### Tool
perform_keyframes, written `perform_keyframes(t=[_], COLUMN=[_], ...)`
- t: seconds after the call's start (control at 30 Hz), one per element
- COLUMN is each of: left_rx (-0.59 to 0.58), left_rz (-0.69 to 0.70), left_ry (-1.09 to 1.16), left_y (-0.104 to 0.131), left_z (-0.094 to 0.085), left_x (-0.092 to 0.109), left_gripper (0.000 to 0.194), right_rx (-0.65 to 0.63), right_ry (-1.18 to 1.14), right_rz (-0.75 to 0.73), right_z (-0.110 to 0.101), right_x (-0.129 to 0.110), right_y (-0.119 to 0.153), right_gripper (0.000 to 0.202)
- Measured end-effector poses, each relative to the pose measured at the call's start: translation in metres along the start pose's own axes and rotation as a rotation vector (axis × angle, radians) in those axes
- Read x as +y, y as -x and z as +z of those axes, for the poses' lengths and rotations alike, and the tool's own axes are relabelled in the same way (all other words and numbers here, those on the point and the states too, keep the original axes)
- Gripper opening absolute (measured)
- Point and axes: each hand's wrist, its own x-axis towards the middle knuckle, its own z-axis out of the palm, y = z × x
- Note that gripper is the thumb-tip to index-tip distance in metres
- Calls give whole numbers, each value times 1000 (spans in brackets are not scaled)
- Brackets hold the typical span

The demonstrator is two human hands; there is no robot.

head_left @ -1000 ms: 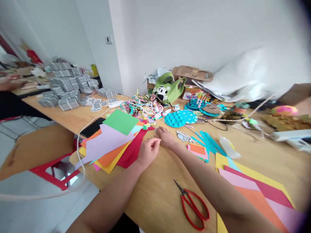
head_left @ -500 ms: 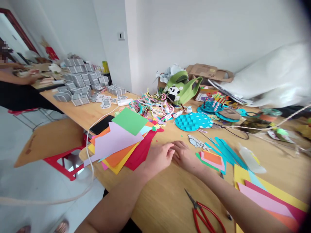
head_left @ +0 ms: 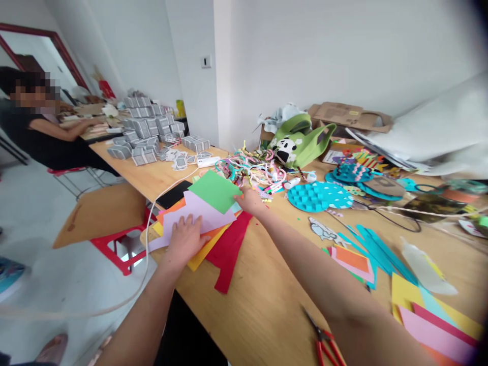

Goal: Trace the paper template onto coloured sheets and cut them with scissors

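My left hand (head_left: pixel 186 238) lies with its fingers spread on a lilac sheet of paper (head_left: pixel 208 216). My right hand (head_left: pixel 250 201) is curled at the right corner of a green sheet of paper (head_left: pixel 216 190); its fingers look closed, but what is between them is hidden. Both sheets lie on a fanned pile with orange and yellow paper (head_left: pixel 208 254) below. A red sheet (head_left: pixel 232 249) sticks out from under the pile, beneath my right wrist. Below my right forearm lie red-handled scissors (head_left: pixel 324 338), partly covered by the arm.
A black phone (head_left: pixel 175 194), a white cable (head_left: pixel 148 244) and twisted pipe cleaners (head_left: pixel 251 165) surround the pile. Teal discs (head_left: pixel 318 197), blue strips (head_left: pixel 381 251) and more coloured paper (head_left: pixel 430 328) lie rightward. A person (head_left: pixel 46 127) sits at far left, beyond stacked grey boxes (head_left: pixel 143 127).
My hands have parted and moved left onto the paper pile: the left onto the lilac sheet, the right to the green sheet's corner. The red sheet now reaches nearer to me. The view has turned left.
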Motion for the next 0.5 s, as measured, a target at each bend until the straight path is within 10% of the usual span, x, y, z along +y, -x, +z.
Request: perform_keyframes(t=[0.27, 0.5], left_rx=[55, 81], left_rz=[1, 10], left_ry=[-13, -13], left_y=[7, 7], left_z=[12, 17], left_x=[8, 1], left_gripper=[45, 48], right_rx=[-32, 88], right_ry=[95, 139], right_rz=[114, 31], right_z=[27, 26], right_x=[-16, -11], right_y=[-39, -43], right_gripper=[86, 52])
